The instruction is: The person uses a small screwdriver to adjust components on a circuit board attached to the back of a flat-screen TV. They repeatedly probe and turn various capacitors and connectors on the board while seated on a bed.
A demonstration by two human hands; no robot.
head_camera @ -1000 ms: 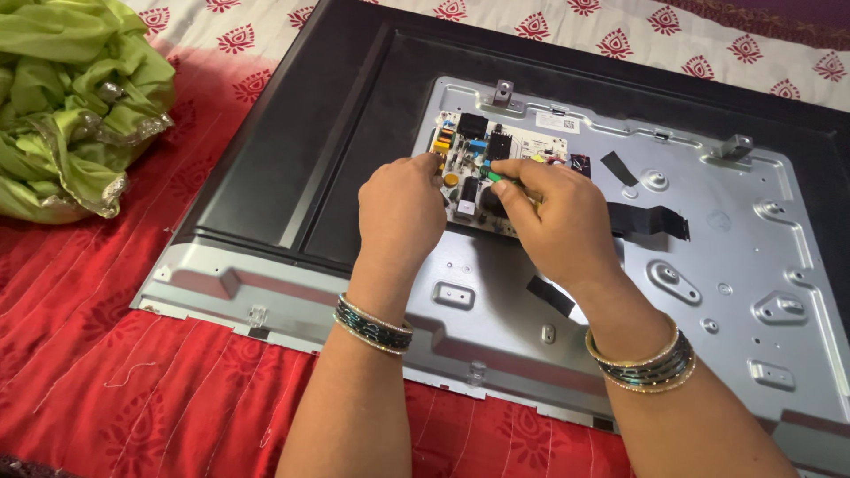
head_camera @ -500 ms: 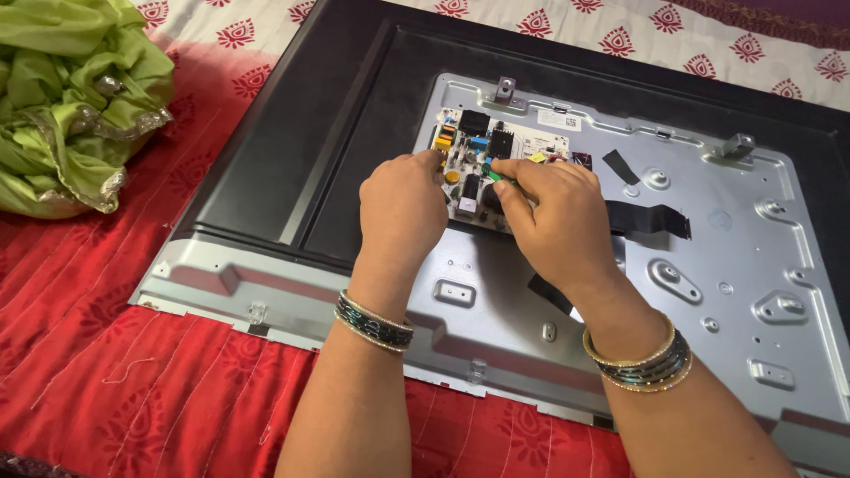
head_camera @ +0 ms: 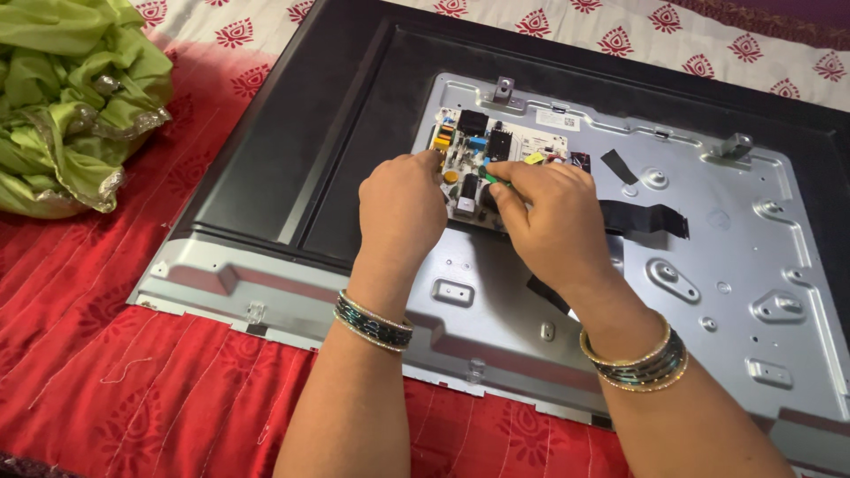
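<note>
Circuit board [head_camera: 496, 159], white and crowded with parts, is sitting on the grey metal panel [head_camera: 708, 292], unmoved. My left hand [head_camera: 400, 208] is still steadying its edge; right hand [head_camera: 553, 221] is still pinching a green-tipped tool [head_camera: 490, 174].

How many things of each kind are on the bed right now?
Flat black screen panel with grey metal back plate: 1
White circuit board with coloured parts: 1
Black flat ribbon cable: 1
Crumpled green cloth: 1
Hands, left hand and right hand: 2
Total: 6
</note>
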